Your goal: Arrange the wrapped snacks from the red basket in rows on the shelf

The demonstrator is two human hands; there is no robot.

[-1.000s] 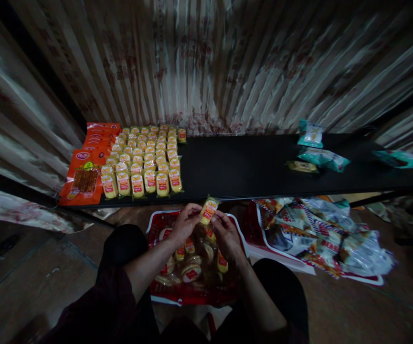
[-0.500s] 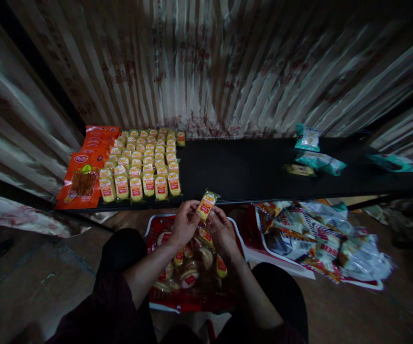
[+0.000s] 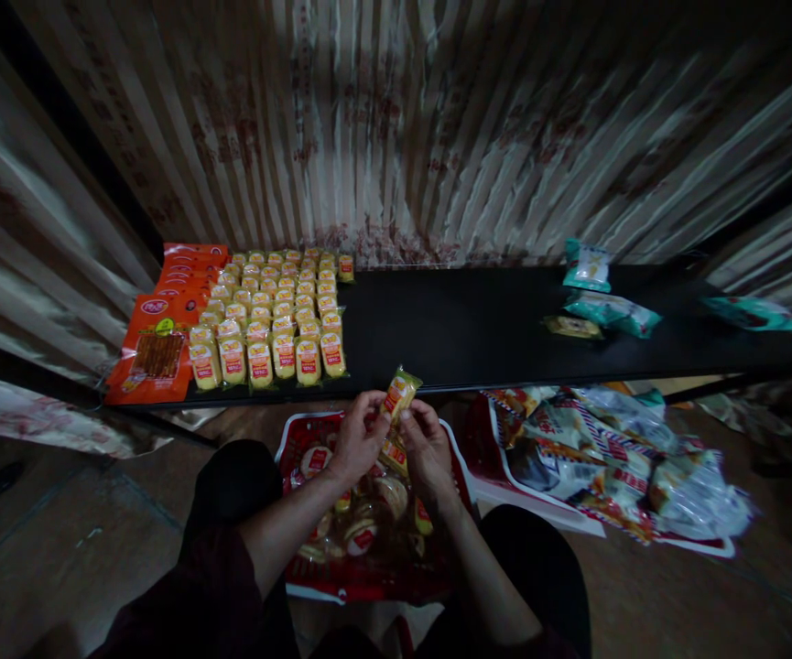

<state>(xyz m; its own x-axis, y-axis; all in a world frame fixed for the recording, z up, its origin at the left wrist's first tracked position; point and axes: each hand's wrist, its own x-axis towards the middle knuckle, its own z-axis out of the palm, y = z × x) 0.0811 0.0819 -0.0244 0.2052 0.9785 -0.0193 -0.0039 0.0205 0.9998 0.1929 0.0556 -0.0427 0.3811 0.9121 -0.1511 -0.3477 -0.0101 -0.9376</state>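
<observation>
Between my two hands is a small yellow wrapped snack cake (image 3: 401, 392) with a red and white label, tilted and held above the near edge of the black shelf's front. The fingers of my left hand (image 3: 361, 435) pinch its left side, and my right hand (image 3: 428, 444) grips its lower right. Below them, a red basket (image 3: 309, 581) with a white rim contains more wrapped snacks, partly covered by my hands and forearms. Rows of matching yellow snack cakes (image 3: 268, 316) stand packed together on the shelf's left part.
Orange snack packets (image 3: 155, 343) overlap at the left end of the black shelf (image 3: 450, 320). Teal packets (image 3: 612, 311) and a small yellowish packet (image 3: 572, 327) lie toward its right. A second basket (image 3: 505, 448), heaped with bagged snacks, sits under the shelf. A pleated curtain (image 3: 396, 128) hangs behind.
The snack cake has turned in my fingers, so its label now faces more to the left. Both hands have shifted slightly around it; the shelf's contents look the same.
</observation>
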